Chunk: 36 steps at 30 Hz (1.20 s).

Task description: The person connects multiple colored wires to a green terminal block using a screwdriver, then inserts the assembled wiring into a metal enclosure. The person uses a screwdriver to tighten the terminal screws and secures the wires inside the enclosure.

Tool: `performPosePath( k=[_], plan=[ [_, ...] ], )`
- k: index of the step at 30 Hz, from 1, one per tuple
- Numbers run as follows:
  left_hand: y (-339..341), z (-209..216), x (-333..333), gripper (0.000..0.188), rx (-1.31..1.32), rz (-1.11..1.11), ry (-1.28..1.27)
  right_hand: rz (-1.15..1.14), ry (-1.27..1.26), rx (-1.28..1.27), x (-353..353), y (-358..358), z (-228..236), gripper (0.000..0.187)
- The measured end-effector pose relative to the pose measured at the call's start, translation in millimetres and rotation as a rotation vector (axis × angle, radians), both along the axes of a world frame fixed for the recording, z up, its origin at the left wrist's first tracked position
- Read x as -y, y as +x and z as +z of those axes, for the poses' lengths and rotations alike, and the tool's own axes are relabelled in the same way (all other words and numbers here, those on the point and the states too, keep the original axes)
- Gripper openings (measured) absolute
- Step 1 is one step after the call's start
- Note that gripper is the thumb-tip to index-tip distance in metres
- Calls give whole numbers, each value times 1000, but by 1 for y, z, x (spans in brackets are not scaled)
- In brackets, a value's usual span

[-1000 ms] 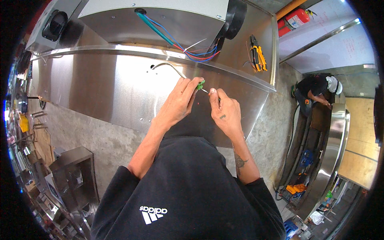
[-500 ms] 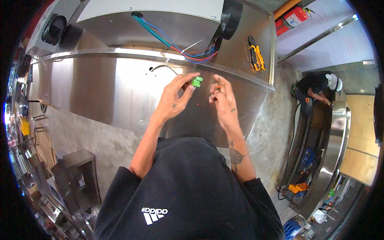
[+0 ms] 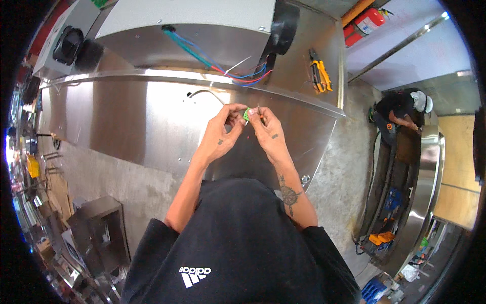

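Note:
My left hand (image 3: 221, 133) pinches a small green terminal block (image 3: 247, 115) over the steel panel. My right hand (image 3: 269, 133) has come up against the block, its thumb and fingertips at the block's right side. Tucked in those right fingers is a small screwdriver (image 3: 262, 117) with an orange handle; its thin shaft points up and away from me. A grey cable (image 3: 208, 92) comes out of a hole in the panel and runs towards my left hand, where its end is hidden behind the fingers.
A grey metal box (image 3: 202, 43) with loose coloured wires (image 3: 243, 79) stands beyond the panel's raised edge. Pliers with yellow handles (image 3: 320, 73) lie at the far right. A fire extinguisher (image 3: 364, 25) is behind them. Another person (image 3: 400, 114) bends over at the right.
My right hand has moved left and now meets the green terminal block at my left hand. The left hand still holds the block. The view has shifted slightly.

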State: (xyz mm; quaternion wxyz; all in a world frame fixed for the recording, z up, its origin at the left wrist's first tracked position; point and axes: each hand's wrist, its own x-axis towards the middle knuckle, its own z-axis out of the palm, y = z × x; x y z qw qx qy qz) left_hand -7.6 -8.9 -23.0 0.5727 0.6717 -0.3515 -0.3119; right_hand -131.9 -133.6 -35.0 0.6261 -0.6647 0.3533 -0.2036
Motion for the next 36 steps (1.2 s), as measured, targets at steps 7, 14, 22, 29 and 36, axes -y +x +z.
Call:
performPosePath(
  k=[7,14,22,29,36],
  plan=[
    [-12,-3,31,41,73,-51,130,-85,-430,-207,37,-2,-4,38],
    [-20,-28,62,45,582,-208,22,-95,-1048,-362,115,9,4,27],
    [-5,7,58,20,564,117,-77,-122,-941,-115,104,23,-3,26],
    [13,13,63,18,549,176,-53,-183,-479,38,83,65,-1,32],
    [7,32,54,23,531,243,-187,-173,67,188,67,45,32,31]
  ],
)
